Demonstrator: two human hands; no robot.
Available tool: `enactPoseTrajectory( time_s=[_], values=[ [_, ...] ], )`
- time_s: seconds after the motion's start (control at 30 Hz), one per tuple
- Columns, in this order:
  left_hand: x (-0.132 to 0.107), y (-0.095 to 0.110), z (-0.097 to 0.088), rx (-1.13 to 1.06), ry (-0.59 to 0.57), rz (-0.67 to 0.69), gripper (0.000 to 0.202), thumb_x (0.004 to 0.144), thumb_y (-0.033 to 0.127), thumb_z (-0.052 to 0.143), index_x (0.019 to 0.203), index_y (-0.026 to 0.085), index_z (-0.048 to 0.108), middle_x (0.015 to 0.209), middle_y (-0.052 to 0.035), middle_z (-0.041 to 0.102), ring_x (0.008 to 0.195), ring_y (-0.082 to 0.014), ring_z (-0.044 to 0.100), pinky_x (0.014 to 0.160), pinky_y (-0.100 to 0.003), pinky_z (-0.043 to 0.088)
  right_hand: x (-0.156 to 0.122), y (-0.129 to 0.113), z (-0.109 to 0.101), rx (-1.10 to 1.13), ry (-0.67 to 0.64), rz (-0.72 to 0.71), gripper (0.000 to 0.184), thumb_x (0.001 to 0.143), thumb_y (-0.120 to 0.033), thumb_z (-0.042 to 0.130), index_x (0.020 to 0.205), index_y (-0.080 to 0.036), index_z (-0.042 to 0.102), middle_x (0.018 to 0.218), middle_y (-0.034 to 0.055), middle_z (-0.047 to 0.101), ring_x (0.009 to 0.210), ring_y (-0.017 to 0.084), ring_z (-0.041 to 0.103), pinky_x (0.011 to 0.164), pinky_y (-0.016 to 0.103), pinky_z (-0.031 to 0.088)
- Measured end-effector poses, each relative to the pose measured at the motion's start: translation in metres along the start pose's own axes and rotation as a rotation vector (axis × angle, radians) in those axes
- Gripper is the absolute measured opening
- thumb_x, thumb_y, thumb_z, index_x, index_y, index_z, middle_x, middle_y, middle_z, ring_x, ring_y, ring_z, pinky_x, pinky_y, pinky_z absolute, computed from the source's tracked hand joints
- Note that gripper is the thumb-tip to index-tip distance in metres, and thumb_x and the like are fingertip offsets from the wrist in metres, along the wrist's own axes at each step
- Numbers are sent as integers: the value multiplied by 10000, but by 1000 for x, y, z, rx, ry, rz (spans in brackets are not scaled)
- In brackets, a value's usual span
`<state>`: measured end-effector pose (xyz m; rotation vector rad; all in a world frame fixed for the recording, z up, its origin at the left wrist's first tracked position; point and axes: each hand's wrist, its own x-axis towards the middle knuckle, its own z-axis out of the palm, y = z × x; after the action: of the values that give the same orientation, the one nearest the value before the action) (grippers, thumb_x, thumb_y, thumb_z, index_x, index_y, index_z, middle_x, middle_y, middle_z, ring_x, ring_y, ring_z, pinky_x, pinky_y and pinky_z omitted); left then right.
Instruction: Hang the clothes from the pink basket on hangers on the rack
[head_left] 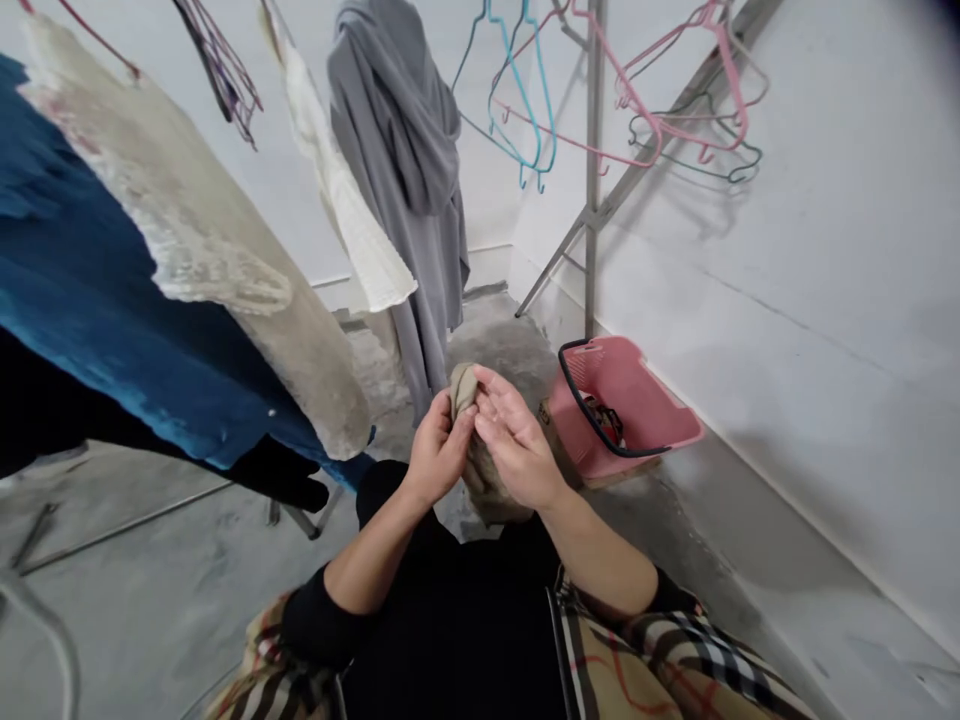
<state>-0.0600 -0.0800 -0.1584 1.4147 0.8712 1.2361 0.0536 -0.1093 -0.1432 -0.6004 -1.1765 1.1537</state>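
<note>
A khaki cloth garment [487,490] is bunched at the top and hangs down between my hands. My left hand [441,450] is closed round its gathered upper end, thumb pressed on the fabric. From the other side, my right hand [521,440] holds the same bunched end lightly, its index fingertip at the cloth's edge and its thumb close to my left thumb. Folds and my fingers hide the garment's kind.
A pink basket [667,415] with a black handle and some items inside stands at the right by the wall. Clothes hang at left: a blue garment [112,290], a cream lace one [247,290], a grey one [397,140]. Blue hangers [540,130] and pink hangers [731,60] hang from a metal rack [592,200].
</note>
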Motion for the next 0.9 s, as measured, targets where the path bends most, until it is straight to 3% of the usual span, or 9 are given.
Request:
enactPoseTrajectory(
  time_s=[0.1, 0.23, 0.37, 0.47, 0.57, 0.67, 0.77, 0.9],
  values=[
    [9, 10, -9, -154, -5, -126, 316, 844, 421, 646, 1043, 176, 619, 916, -30, 692, 840, -154, 641, 805, -266, 497, 5, -4, -19, -236, -5, -25, 399, 930, -322, 520, 1327, -299, 500, 1402, 42, 531, 1312, 174, 495, 1139, 399, 383],
    [19, 26, -17, -360, 22, -265, 312, 766, 412, 720, 946, 177, 622, 741, 12, 671, 665, -128, 626, 693, -248, 509, 10, 6, -43, -699, 125, -109, 405, 880, -301, 574, 1279, -236, 550, 1320, 92, 570, 1256, 205, 517, 1111, 430, 392],
    [22, 36, -14, -377, -50, -351, 344, 719, 408, 756, 925, 162, 632, 725, 10, 663, 622, -119, 605, 639, -236, 496, 12, 29, -49, -800, 77, -55, 521, 801, -249, 623, 1313, -208, 534, 1270, 100, 608, 1186, 218, 566, 1061, 419, 428],
    [22, 36, -15, -316, -103, -366, 378, 730, 446, 738, 947, 155, 632, 735, 2, 656, 628, -127, 599, 647, -251, 493, 18, 37, -53, -795, 37, 95, 462, 769, -180, 569, 1229, -183, 616, 1173, 94, 677, 1098, 237, 621, 991, 424, 469],
    [27, 31, -27, -127, -157, -297, 408, 761, 482, 694, 998, 154, 639, 809, -21, 676, 711, -155, 620, 701, -275, 497, 29, 27, -65, -728, 83, 140, 364, 762, -156, 499, 1066, -167, 699, 1042, 70, 724, 990, 219, 658, 935, 393, 493],
    [37, 19, -44, 311, -193, -61, 337, 786, 379, 673, 1046, 165, 660, 930, -43, 690, 855, -188, 628, 795, -288, 477, 38, 2, -75, -644, 171, 41, 378, 739, -123, 488, 1034, -209, 709, 1058, 19, 717, 1019, 178, 641, 963, 347, 472],
    [43, 1, -51, 758, -146, 151, 290, 794, 203, 596, 1077, 189, 661, 1003, -57, 679, 940, -209, 614, 859, -311, 456, 43, -23, -75, -581, 236, -24, 385, 755, -121, 488, 1045, -250, 706, 1038, -6, 707, 989, 158, 638, 947, 342, 477],
    [39, -19, -44, 1107, -46, 234, 418, 772, 117, 574, 1176, 210, 625, 1226, -107, 607, 1122, -287, 540, 954, -422, 419, 45, -41, -70, -552, 269, -65, 376, 796, -144, 470, 1078, -273, 682, 1044, -8, 686, 973, 160, 632, 920, 355, 498]
  ],
)
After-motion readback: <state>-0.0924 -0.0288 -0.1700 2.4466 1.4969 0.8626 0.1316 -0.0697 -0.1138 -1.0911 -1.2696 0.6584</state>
